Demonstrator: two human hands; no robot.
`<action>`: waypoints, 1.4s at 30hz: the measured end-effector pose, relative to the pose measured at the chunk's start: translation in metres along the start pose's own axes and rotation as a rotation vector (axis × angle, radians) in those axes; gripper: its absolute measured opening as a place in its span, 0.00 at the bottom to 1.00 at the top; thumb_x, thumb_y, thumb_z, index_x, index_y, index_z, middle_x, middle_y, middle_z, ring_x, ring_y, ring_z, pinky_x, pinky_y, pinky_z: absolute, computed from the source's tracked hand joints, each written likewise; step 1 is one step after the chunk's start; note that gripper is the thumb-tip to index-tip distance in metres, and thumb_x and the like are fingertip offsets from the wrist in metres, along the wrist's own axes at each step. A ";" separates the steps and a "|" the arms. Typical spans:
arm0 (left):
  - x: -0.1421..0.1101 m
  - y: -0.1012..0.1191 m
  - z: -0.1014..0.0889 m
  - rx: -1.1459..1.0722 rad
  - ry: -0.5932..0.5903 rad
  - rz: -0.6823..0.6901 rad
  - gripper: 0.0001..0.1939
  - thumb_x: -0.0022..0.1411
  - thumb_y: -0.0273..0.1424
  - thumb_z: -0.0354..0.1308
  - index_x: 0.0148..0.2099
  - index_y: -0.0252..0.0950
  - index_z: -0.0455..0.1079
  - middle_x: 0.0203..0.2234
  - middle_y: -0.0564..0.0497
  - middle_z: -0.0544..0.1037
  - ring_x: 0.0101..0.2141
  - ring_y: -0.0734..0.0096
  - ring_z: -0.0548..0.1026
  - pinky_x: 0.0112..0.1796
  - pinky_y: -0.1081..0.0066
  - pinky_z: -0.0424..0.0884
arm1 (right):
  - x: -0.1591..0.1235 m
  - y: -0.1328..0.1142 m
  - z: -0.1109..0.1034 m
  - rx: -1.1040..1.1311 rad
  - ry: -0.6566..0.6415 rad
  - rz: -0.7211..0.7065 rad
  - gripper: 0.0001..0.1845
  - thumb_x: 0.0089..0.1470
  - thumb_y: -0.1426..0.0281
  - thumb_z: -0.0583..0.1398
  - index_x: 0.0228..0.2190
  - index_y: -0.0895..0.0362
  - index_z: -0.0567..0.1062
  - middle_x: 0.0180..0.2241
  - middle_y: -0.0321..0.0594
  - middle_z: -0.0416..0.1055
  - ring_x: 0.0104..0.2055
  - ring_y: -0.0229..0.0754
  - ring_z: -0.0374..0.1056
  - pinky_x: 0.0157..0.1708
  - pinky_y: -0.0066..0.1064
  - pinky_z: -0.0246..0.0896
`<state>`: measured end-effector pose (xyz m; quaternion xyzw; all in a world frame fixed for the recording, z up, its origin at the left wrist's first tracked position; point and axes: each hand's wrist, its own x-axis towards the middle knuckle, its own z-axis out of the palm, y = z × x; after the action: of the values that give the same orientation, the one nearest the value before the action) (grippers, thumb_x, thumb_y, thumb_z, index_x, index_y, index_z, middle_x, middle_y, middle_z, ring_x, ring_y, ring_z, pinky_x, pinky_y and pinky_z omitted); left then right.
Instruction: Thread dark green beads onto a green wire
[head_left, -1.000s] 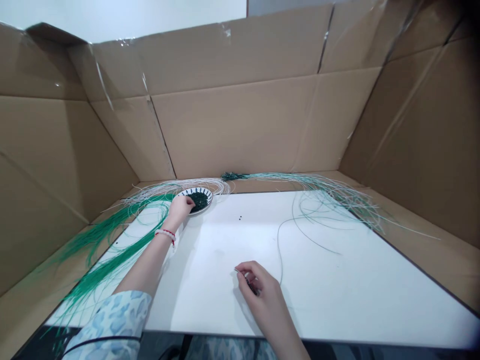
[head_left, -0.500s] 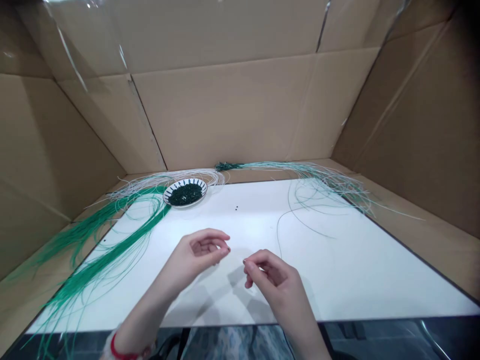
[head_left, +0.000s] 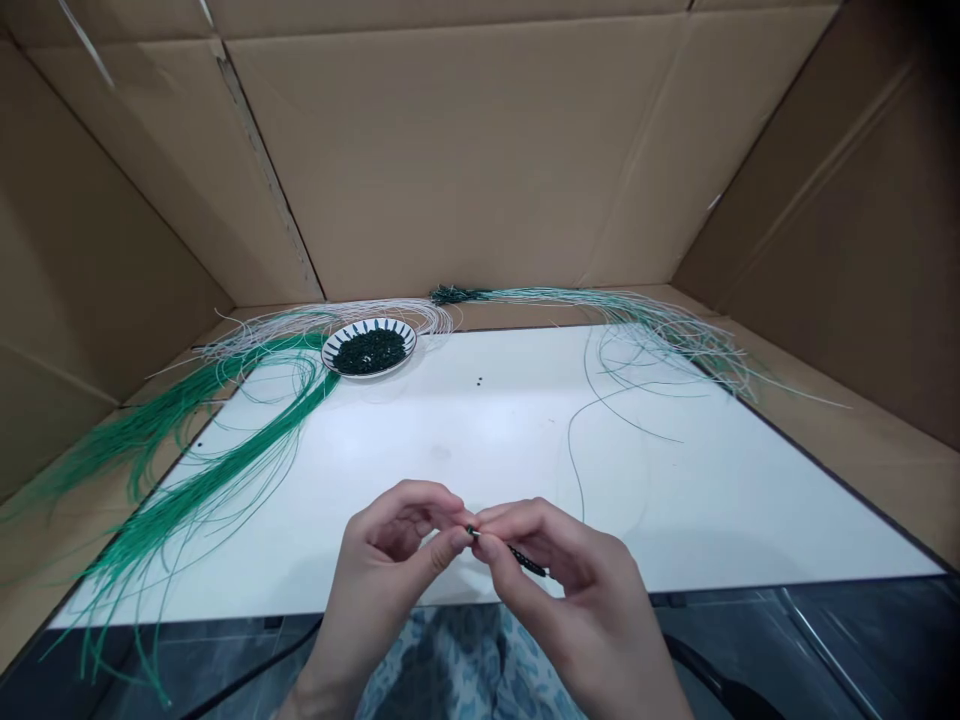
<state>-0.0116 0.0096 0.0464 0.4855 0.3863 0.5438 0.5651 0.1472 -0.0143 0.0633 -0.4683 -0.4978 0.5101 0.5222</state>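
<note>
My left hand (head_left: 401, 555) is pinched at the front edge of the white board (head_left: 675, 510), with a tiny dark green bead (head_left: 470, 530) at the tips of its thumb and forefinger. My right hand (head_left: 566, 580) meets it fingertip to fingertip. It pinches a thin cord, whose pale end shows beside the bead. Below its fingers a row of dark beads (head_left: 527, 562) sits threaded on that cord. Whether the cord's end is inside the bead is too small to tell.
A striped-rim plate (head_left: 409, 345) of dark green beads stands at the back left. Green cords (head_left: 247, 460) and white cords (head_left: 300, 325) spread around it. A beaded bundle with long pale strands (head_left: 660, 335) lies at the back right. Cardboard walls (head_left: 450, 160) enclose the board.
My hands were apart and have come together at the fingertips, nearer the front edge. A row of dark beads now shows under my right hand. The camera view has tipped downward.
</note>
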 end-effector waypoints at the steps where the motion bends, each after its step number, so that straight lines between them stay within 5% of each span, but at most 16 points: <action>1: 0.000 0.002 -0.001 0.010 0.000 0.008 0.06 0.58 0.26 0.72 0.36 0.43 0.81 0.29 0.57 0.84 0.31 0.77 0.80 0.33 0.84 0.74 | -0.001 -0.001 0.002 0.008 0.015 0.008 0.06 0.55 0.64 0.66 0.28 0.53 0.80 0.35 0.40 0.82 0.41 0.45 0.79 0.44 0.31 0.73; 8: 0.001 0.010 -0.006 0.073 0.009 0.111 0.11 0.56 0.20 0.70 0.35 0.44 0.82 0.29 0.57 0.83 0.31 0.77 0.79 0.32 0.83 0.73 | -0.002 -0.010 0.012 -0.053 0.042 0.022 0.05 0.53 0.67 0.66 0.26 0.52 0.79 0.36 0.40 0.83 0.41 0.44 0.79 0.43 0.30 0.73; 15: 0.000 0.012 -0.015 0.090 -0.114 0.260 0.15 0.59 0.16 0.66 0.40 0.45 0.81 0.30 0.56 0.83 0.31 0.75 0.77 0.35 0.79 0.74 | 0.001 -0.019 0.010 -0.020 -0.106 0.116 0.08 0.55 0.65 0.66 0.26 0.54 0.80 0.33 0.38 0.82 0.36 0.41 0.77 0.38 0.27 0.72; 42: 0.000 0.015 -0.024 0.188 -0.180 0.176 0.12 0.59 0.20 0.68 0.39 0.43 0.79 0.30 0.57 0.82 0.30 0.74 0.75 0.34 0.76 0.73 | -0.001 -0.020 0.015 -0.019 -0.086 0.171 0.09 0.55 0.63 0.65 0.28 0.56 0.79 0.28 0.36 0.79 0.34 0.39 0.76 0.38 0.25 0.69</action>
<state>-0.0378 0.0120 0.0558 0.6148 0.3392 0.5070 0.4999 0.1337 -0.0162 0.0844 -0.4916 -0.4827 0.5676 0.4507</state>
